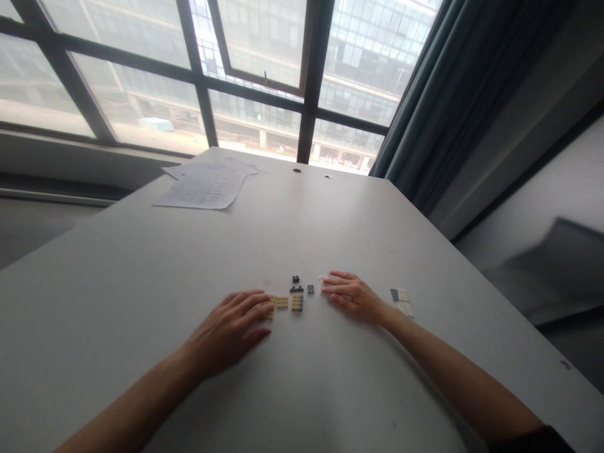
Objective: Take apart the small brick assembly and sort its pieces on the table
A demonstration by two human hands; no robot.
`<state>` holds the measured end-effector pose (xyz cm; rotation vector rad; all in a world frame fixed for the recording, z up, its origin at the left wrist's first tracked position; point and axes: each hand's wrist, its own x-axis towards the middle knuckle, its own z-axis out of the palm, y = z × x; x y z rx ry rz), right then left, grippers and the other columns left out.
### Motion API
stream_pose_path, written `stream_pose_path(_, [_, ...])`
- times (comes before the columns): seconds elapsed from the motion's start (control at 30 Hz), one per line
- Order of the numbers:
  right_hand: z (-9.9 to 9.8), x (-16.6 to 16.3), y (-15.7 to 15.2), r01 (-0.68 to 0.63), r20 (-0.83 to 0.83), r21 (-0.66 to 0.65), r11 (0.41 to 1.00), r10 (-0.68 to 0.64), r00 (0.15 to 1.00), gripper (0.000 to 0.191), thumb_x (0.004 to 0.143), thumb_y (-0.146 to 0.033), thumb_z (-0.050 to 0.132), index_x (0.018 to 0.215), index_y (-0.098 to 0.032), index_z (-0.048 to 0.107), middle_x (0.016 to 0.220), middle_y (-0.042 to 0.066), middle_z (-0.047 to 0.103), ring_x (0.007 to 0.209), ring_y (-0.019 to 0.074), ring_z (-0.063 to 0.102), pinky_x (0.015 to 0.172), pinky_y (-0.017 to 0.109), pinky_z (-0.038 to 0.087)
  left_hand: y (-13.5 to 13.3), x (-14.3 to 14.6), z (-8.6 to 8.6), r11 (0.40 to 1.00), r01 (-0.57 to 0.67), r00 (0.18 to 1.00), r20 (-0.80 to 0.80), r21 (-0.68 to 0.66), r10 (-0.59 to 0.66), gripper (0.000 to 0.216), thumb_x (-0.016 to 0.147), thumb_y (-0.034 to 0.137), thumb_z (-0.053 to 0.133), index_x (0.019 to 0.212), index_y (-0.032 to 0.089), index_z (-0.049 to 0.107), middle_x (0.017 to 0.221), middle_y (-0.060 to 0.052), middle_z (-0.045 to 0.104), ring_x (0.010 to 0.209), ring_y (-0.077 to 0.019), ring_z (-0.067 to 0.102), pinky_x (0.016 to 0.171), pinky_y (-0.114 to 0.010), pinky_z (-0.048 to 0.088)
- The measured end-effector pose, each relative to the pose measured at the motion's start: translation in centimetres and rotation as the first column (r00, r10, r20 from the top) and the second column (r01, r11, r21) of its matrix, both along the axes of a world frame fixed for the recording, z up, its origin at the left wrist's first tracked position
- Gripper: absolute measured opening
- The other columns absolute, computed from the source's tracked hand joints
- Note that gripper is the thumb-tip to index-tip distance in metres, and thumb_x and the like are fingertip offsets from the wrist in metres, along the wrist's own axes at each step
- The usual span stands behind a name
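Small toy building plates lie on a grey table (141,264). My left hand (231,330) lies flat and open, fingers stretched out, its fingertips on a tan plate (279,302). Beside that are a second tan plate (297,303) and small dark pieces (296,279), one more dark piece (310,289) to their right. My right hand (353,297) rests on the table with fingers extended, its fingertips touching a small white piece (323,280). Behind my right wrist lie pale and blue-grey plates (401,298).
Printed paper sheets (205,185) lie at the table's far left end. Two round cable holes (297,170) sit near the far edge under a large window. A blue-grey curtain (448,94) hangs at the right, past the table's right edge.
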<state>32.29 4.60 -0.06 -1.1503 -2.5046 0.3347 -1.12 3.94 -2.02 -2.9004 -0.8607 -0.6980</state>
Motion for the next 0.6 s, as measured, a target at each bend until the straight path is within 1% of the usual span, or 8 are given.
stream_pose_path(0.17, [-0.3, 1.0, 0.3, -0.027, -0.036, -0.025, 0.999, 0.026, 0.999, 0.029, 0.094, -0.029, 0.046, 0.116, -0.026, 0.065, 0.128, 0.003, 0.060, 0.128, 0.0204, 0.046, 0.106, 0.041, 0.038, 0.0, 0.0, -0.1, 1.000, -0.003, 1.000, -0.010, 0.002, 0.003, 0.026, 0.089, 0.030, 0.053, 0.114, 0.022, 0.057, 0.120, -0.006, 0.062, 0.115, -0.0220, 0.052, 0.097, -0.037, 0.040])
stream_pose_path(0.23, [-0.6, 2.3, 0.4, -0.008, -0.031, -0.025, 1.000, 0.007, 1.000, 0.030, 0.095, -0.031, 0.045, 0.115, -0.026, 0.066, 0.126, 0.003, 0.061, 0.128, 0.0215, 0.046, 0.106, 0.043, 0.038, 0.1, 0.0, -0.1, 1.000, -0.002, 1.000, -0.018, -0.001, 0.002, 0.027, 0.089, 0.031, 0.053, 0.115, 0.022, 0.057, 0.121, -0.007, 0.061, 0.115, -0.0219, 0.052, 0.097, -0.037, 0.040])
stream_pose_path(0.3, [-0.9, 4.5, 0.7, 0.034, -0.034, -0.027, 0.999, -0.035, 0.999, 0.030, 0.094, -0.033, 0.045, 0.115, -0.026, 0.066, 0.125, 0.003, 0.062, 0.128, 0.0223, 0.047, 0.106, 0.044, 0.038, 0.1, 0.0, -0.2, 1.000, 0.000, 1.000, -0.019, -0.005, 0.000, 0.027, 0.089, 0.030, 0.053, 0.115, 0.022, 0.056, 0.121, -0.006, 0.061, 0.116, -0.0218, 0.051, 0.097, -0.036, 0.040])
stream_pose_path(0.4, [-1.4, 9.1, 1.3, 0.148, -0.078, -0.046, 0.988, -0.151, 0.985, 0.032, 0.093, -0.038, 0.045, 0.113, -0.027, 0.067, 0.122, 0.003, 0.063, 0.125, 0.0228, 0.049, 0.105, 0.046, 0.039, 0.3, -0.1, -0.2, 1.000, 0.006, 1.000, -0.006, 0.003, -0.006, 0.027, 0.089, 0.031, 0.054, 0.115, 0.023, 0.057, 0.120, -0.006, 0.062, 0.115, -0.0216, 0.052, 0.097, -0.036, 0.040])
stream_pose_path(0.43, [-1.6, 10.8, 1.4, 0.203, -0.111, -0.050, 0.978, -0.207, 0.972, 0.032, 0.092, -0.041, 0.046, 0.109, -0.027, 0.069, 0.120, 0.003, 0.065, 0.123, 0.0235, 0.051, 0.105, 0.047, 0.039, 0.3, -0.1, -0.2, 1.000, 0.007, 1.000, -0.003, 0.009, -0.007, 0.027, 0.089, 0.031, 0.054, 0.115, 0.023, 0.057, 0.120, -0.006, 0.062, 0.114, -0.0217, 0.052, 0.097, -0.036, 0.041])
stream_pose_path(0.53, [-2.0, 15.4, 1.3, 0.377, -0.159, -0.110, 0.920, -0.391, 0.907, 0.036, 0.090, -0.047, 0.047, 0.106, -0.025, 0.071, 0.119, 0.005, 0.066, 0.123, 0.0252, 0.051, 0.106, 0.048, 0.038, 0.4, -0.2, -0.3, 1.000, 0.007, 1.000, -0.001, 0.024, -0.007, 0.028, 0.088, 0.032, 0.055, 0.115, 0.023, 0.058, 0.119, -0.006, 0.063, 0.113, -0.0218, 0.054, 0.096, -0.036, 0.042])
stream_pose_path(0.6, [-2.2, 17.7, 0.6, 0.439, -0.175, -0.133, 0.888, -0.457, 0.872, 0.038, 0.090, -0.048, 0.046, 0.107, -0.024, 0.071, 0.120, 0.006, 0.065, 0.124, 0.0256, 0.050, 0.108, 0.048, 0.036, 0.5, -0.2, -0.4, 1.000, 0.004, 1.000, -0.007, 0.023, -0.004, 0.028, 0.088, 0.032, 0.055, 0.114, 0.023, 0.059, 0.118, -0.006, 0.063, 0.113, -0.0220, 0.054, 0.096, -0.036, 0.042])
